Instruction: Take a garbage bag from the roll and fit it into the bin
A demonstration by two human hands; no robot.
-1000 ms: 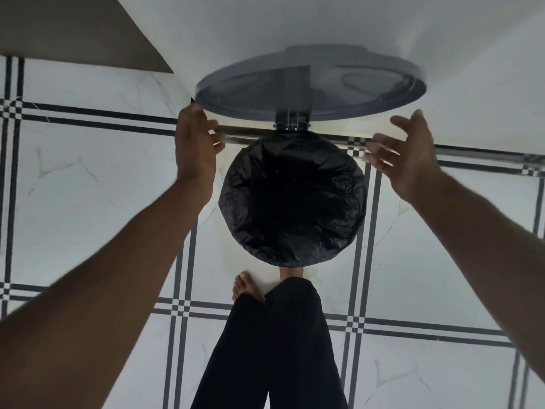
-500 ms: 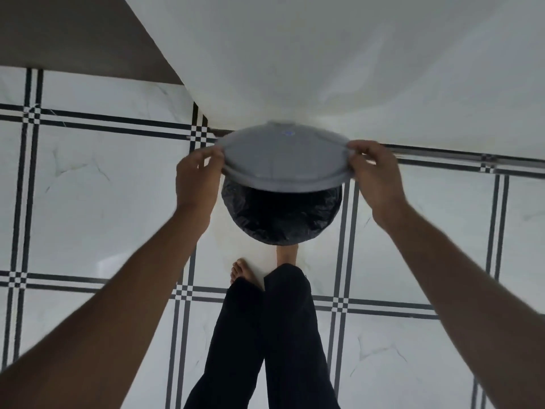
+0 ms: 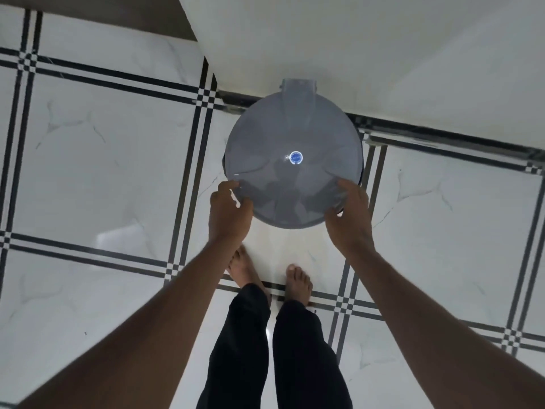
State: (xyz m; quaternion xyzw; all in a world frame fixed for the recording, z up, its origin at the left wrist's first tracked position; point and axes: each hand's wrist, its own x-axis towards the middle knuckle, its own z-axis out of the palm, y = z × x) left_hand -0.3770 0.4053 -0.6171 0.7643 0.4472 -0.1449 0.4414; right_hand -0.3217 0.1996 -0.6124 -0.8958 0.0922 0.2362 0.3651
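Note:
The round grey lid (image 3: pixel 292 137) of the bin lies flat and closed over the bin, with a small blue sticker (image 3: pixel 295 157) at its middle and its hinge toward the wall. The black garbage bag and the bin's inside are hidden under the lid. My left hand (image 3: pixel 228 212) grips the lid's near-left rim. On the near-right rim, my right hand (image 3: pixel 349 215) holds the lid with fingers curled over the edge. No bag roll is in view.
The bin stands on white marble floor tiles (image 3: pixel 103 160) with black border lines, right against a white wall (image 3: pixel 368 48). My bare feet (image 3: pixel 298 283) and black trouser legs stand just in front of the bin.
The lid stood upright a second ago with the black bag showing. Both hands took its rim and brought it down; it is now fully closed and hides the bag.

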